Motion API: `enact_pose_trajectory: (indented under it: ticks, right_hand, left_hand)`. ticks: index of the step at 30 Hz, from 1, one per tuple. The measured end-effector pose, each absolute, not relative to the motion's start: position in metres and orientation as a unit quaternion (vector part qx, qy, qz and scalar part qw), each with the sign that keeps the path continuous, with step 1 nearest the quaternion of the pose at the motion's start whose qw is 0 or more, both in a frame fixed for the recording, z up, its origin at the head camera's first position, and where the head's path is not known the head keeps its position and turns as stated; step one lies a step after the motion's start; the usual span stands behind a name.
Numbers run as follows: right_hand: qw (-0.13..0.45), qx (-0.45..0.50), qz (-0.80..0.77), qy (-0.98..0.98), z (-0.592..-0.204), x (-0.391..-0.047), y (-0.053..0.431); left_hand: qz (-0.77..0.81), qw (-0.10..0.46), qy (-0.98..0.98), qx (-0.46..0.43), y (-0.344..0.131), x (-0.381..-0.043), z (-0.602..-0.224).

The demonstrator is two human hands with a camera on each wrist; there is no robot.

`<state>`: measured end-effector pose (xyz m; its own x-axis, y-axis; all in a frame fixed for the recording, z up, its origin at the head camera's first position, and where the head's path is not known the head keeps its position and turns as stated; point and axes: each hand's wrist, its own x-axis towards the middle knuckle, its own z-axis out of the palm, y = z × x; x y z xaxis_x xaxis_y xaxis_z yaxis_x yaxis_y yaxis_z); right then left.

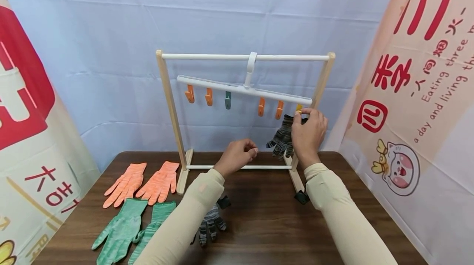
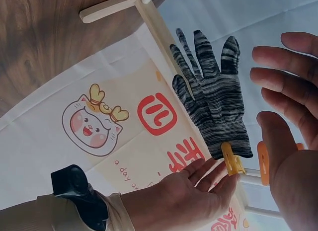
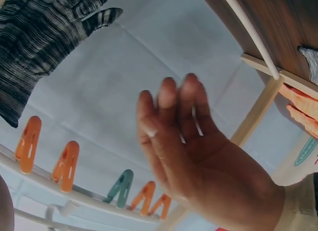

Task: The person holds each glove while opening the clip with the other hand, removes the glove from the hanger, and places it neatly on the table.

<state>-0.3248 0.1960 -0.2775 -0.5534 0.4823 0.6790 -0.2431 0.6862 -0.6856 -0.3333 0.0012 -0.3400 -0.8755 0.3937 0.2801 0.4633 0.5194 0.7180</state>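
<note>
A grey-and-black striped knit glove (image 1: 283,135) hangs fingers-down at the right end of a white clip hanger (image 1: 211,83). The yellow clip (image 2: 230,159) bites the glove's cuff. My right hand (image 1: 310,131) pinches this clip between thumb and fingertips, just under the hanger bar. To the left of the hanging glove, my left hand (image 1: 237,156) is raised with loosely bent fingers and holds nothing; the right wrist view shows this left hand (image 3: 198,151) with its palm side partly visible. Orange clips (image 1: 261,107) and a green clip (image 1: 227,100) hang from the bar without gloves.
The tilted hanger hooks onto a wooden rack with a white top rail (image 1: 207,56). On the brown table (image 1: 266,224) lie orange gloves (image 1: 159,182), green gloves (image 1: 122,228) and another striped glove (image 1: 212,224), partly hidden by my left sleeve. Printed cloths flank both sides.
</note>
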Motion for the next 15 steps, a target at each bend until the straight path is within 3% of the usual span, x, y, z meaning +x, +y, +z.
enact_pose_trajectory:
  ticks: [7,15]
  right_hand:
    - [0.458,-0.078,0.408,-0.786,-0.277,-0.321,0.195]
    - [0.449,-0.071,0.418,-0.787,-0.282,-0.318,0.196]
  left_hand:
    - [-0.394,0.077,-0.880,-0.254,0.011,-0.335,-0.333]
    - [-0.396,0.065,-0.886,-0.232,0.016,-0.339,-0.333]
